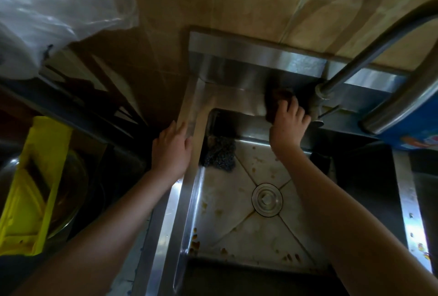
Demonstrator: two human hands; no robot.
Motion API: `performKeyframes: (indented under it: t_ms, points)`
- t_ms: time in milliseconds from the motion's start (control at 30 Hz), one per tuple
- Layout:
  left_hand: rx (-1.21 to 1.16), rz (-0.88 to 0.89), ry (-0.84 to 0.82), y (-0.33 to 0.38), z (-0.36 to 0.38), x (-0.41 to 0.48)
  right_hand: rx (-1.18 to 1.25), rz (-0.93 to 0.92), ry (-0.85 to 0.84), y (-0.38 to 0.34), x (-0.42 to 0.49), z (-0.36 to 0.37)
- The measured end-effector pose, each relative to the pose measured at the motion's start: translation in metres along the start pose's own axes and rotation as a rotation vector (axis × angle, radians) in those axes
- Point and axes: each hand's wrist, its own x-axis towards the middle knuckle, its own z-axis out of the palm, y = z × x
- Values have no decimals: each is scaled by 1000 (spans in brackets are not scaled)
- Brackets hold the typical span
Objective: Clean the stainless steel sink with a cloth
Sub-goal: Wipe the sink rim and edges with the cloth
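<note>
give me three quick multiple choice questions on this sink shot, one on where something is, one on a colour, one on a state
1. Where does the steel scourer lie?
A. in the basin's far left corner
B. on the drain
C. on the faucet

2. What colour is the plastic object left of the sink?
A. red
B. yellow
C. white

3. What is the right hand doing?
A. hanging free above the drain
B. gripping the faucet spout
C. pressing a dark cloth to the back ledge

Answers:
1. A, it sits against the left wall at the far end, away from the drain.
2. B, it is bright yellow.
3. C, its fingers are spread over the cloth beside the faucet base, while the left hand rests flat on the left rim.
</note>
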Motion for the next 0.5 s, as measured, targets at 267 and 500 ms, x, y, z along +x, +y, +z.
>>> performKeyframes:
  t_ms: [267, 500]
  points:
    - [-44, 29, 5, -7, -3, 5, 233, 47, -130, -35, 9, 2]
    - [-42, 40, -4, -7, -7, 8, 297, -280, -188, -82, 0, -1]
